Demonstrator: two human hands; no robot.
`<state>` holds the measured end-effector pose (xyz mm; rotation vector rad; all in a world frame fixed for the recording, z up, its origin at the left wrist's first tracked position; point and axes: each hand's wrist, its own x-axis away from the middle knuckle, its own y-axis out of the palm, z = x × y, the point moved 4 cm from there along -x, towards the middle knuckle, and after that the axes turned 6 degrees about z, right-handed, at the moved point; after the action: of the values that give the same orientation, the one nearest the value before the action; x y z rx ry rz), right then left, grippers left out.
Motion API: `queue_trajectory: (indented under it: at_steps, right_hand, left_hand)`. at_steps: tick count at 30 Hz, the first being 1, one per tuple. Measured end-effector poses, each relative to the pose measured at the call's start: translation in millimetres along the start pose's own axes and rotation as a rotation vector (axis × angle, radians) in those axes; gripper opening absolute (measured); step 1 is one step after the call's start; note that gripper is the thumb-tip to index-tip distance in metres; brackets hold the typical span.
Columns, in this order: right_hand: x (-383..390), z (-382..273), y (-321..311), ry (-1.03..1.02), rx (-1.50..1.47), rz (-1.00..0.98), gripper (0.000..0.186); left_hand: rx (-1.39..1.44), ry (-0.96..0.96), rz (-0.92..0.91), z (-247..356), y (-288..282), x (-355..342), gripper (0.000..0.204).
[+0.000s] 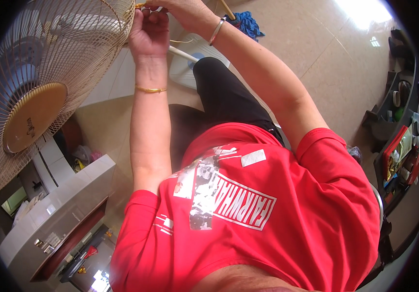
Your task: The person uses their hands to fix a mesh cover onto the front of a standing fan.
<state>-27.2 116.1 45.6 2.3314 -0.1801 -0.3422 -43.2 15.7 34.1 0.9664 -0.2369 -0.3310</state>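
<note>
A large pedestal fan (35, 117) with a beige wire grille and a tan round hub fills the upper left. At the grille's right rim, by the top edge, my left hand (150, 33) is raised with its fingers curled. My right hand (186, 13) reaches across from the right, its fingers bent and meeting the left ones. Between the hands and the rim shows a small yellow-gold piece (140, 6), too small and partly covered to name. The fingertips are partly cut off by the picture's edge. A white pole (182, 53) and pale base (182, 73) stand below the hands.
A blue mop head (249, 25) lies on the tiled floor (311, 53) beyond my right forearm. A dark shelf (389, 114) with assorted items runs along the right side. At the lower left is a pale tiled counter (56, 214). My legs in black trousers (221, 90) are beneath my arms.
</note>
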Motion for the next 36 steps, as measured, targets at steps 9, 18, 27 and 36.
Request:
queue_trajectory:
  at_steps: [9,18,27,36]
  right_hand:
    - [8,-8,-5,0.05,0.275,-0.105,0.012]
    - [-5,-16,2,0.104,0.268,-0.095,0.026]
    - [-1,-19,6,0.152,0.321,-0.266,0.02]
    - [-5,-16,6,0.151,0.303,-0.149,0.017]
  left_hand:
    - [-0.001,-0.02,-0.02,-4,1,2,0.009]
    - [-0.033,0.025,-0.062,-2,3,2,0.015]
    - [-0.034,0.03,-0.018,-4,7,4,0.015]
    - [-0.024,0.015,-0.028,-5,6,4,0.013]
